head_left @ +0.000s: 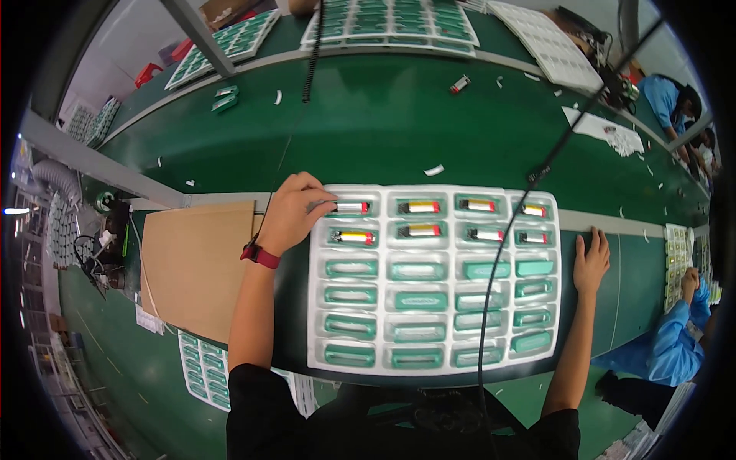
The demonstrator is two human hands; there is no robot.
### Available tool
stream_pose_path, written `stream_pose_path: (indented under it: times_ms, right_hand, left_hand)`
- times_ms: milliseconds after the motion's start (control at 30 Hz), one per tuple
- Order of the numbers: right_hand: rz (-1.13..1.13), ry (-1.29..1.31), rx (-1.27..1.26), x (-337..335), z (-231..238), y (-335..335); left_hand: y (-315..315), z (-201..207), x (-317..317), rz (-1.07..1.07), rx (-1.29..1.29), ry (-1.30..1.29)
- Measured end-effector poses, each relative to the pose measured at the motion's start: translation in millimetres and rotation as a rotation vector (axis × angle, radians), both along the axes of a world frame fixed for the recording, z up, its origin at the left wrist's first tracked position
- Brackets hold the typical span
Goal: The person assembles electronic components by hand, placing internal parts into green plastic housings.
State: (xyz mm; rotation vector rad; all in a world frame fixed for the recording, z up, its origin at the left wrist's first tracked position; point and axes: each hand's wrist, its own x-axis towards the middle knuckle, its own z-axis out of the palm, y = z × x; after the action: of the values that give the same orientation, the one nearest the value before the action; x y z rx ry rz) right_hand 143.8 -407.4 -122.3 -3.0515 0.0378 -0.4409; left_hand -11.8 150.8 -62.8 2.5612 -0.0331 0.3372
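Observation:
A white molded tray (314, 284) lies in front of me, with green oval plastic shells (350, 354) in its pockets. Small cylindrical batteries with red ends, such as the yellow-banded battery (418, 207), lie in the shells of the two far rows. At the far left pocket, my left hand (295, 208) pinches the left end of a silver battery (353, 207) between thumb and fingertips. The fingers partly cover that end. To the right of the tray, my right hand (592, 261) rests on the bench edge, fingers stretched and holding nothing.
Brown cardboard (198, 268) lies left of the tray. A black cable (491, 307) hangs across the tray's right side. On the green bench (368, 115) are a loose battery (460, 83), green shells (225, 100) and white scraps. More trays (391, 23) stand behind; a blue-sleeved person (667, 345) sits right.

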Motion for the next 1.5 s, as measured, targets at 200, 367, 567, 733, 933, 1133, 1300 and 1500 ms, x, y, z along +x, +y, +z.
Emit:
stream_pose_path:
  times_ms: [200,367,567,733,933,1133,1300,1500]
  right_hand:
    - [-0.017,-0.011,-0.012,-2,-1,-2]
    - [-0.022,0.016,0.03,-4,7,12]
    - [-0.067,0.004,0.05,-6,10,13]
    - [-0.045,-0.043,0.096,-9,16,15]
    - [-0.068,-0.034,0.054,-5,2,12]
    - [-0.056,-0.079,0.07,1,5,4]
    - [-0.075,-0.069,-0.006,22,-22,-4]
    - [-0.143,0.073,0.3,-7,36,34]
  left_hand:
    - [54,14,38,0.187,-0.319,-0.059]
    - [108,-45,68,0.375,-0.373,0.044]
    - [101,-64,73,0.409,-0.507,-0.023]
    - [95,-46,60,0.332,-0.124,-0.026]
    - [85,2,60,-0.011,-0.336,-0.145]
    - [4,49,35,-0.19,-0.119,-0.019]
    - [10,-2,31,-0.191,0.056,0.077]
    - [-7,-6,32,-0.125,-0.04,0.136]
